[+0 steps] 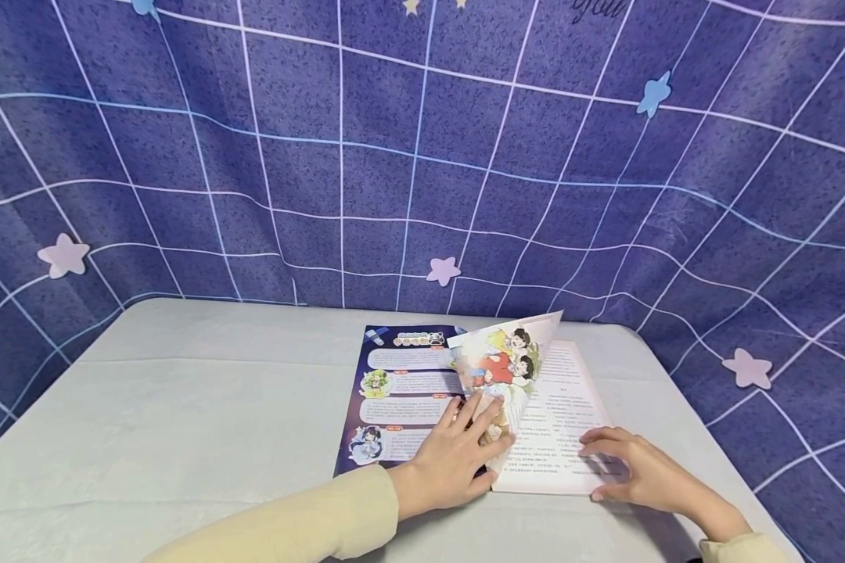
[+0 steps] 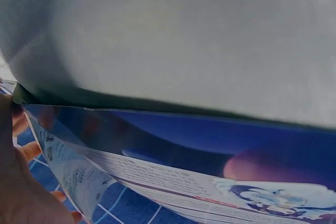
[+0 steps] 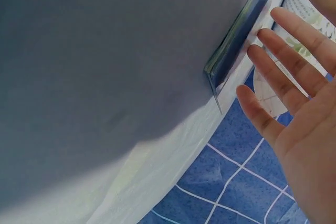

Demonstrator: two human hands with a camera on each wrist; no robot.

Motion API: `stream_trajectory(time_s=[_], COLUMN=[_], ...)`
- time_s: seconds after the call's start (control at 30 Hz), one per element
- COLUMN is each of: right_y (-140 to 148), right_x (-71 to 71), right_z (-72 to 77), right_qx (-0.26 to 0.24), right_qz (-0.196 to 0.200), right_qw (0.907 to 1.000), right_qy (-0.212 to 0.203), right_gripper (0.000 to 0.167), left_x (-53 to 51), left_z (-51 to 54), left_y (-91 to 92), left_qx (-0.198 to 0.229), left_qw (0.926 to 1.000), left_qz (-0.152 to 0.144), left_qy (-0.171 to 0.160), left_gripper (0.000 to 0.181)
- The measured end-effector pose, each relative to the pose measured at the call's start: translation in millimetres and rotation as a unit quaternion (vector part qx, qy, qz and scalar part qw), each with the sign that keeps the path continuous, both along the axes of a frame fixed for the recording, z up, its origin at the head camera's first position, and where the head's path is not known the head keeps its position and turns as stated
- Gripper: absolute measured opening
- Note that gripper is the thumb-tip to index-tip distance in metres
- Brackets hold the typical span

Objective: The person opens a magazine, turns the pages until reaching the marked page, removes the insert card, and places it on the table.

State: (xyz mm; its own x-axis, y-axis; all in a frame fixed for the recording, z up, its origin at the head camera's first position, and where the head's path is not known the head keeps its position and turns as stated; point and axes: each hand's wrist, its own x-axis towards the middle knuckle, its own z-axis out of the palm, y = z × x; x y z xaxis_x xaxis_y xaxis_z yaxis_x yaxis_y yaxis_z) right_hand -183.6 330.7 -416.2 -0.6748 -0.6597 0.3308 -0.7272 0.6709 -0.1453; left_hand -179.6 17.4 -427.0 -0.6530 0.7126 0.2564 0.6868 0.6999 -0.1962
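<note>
Book (image 1: 559, 430) open on the table (image 1: 183, 422), right of the middle, near the person. Left page (image 1: 411, 383) is dark blue with pale text boxes and cartoon figures; right page (image 1: 566, 403) is white, printed with lines of text. Between them a lifted page (image 1: 498, 361) stands tilted and curved, coloured drawing of children on it, one corner pointing up and right. Left hand (image 1: 447, 465) lies across the book's middle, fingers apart and extended onto the lower part of the lifted page, not clamped. Right hand (image 1: 641, 473) is at the right page's lower outer corner, thumb and fingers apart, nothing gripped; can't tell if the fingertips touch paper. Both arms in pale yellow sleeves (image 1: 310, 516). Table cover is light grey. Behind it hangs a blue-purple curtain (image 1: 366, 188) with a line grid and stars (image 1: 443, 271), pink and blue.
</note>
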Motion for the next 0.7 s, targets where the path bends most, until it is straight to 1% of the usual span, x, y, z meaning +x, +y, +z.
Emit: stream_trajectory(time_s=[0.17,0.43,0.6,0.7], right_y=[1.8,4.0,3.4,4.2], right_x=[-0.3,-4.0,-5.8,-6.7], right_z=[1.9,2.6,2.2,2.6], right_qx=[-0.016,-0.057,-0.067,-0.072], right_qz=[0.012,0.052,0.067,0.073], right_qw=[0.9998,0.997,0.9955,0.9947], right_qy=[-0.008,-0.006,-0.002,-0.007], right_gripper=[0.043,0.038,0.037,0.036], left_x=[0.0,-0.3,-0.3,-0.3], left_z=[1.0,0.6,-0.1,-0.8], left_y=[-1.8,-2.6,-3.4,-3.4], left_qx=[-0.016,-0.009,-0.014,-0.011], left_qw=[0.9999,0.9999,0.9999,0.9999], left_qz=[0.001,-0.005,-0.005,-0.007], left_qy=[0.005,0.01,0.008,0.006], left_gripper=[0.052,0.053,0.054,0.055])
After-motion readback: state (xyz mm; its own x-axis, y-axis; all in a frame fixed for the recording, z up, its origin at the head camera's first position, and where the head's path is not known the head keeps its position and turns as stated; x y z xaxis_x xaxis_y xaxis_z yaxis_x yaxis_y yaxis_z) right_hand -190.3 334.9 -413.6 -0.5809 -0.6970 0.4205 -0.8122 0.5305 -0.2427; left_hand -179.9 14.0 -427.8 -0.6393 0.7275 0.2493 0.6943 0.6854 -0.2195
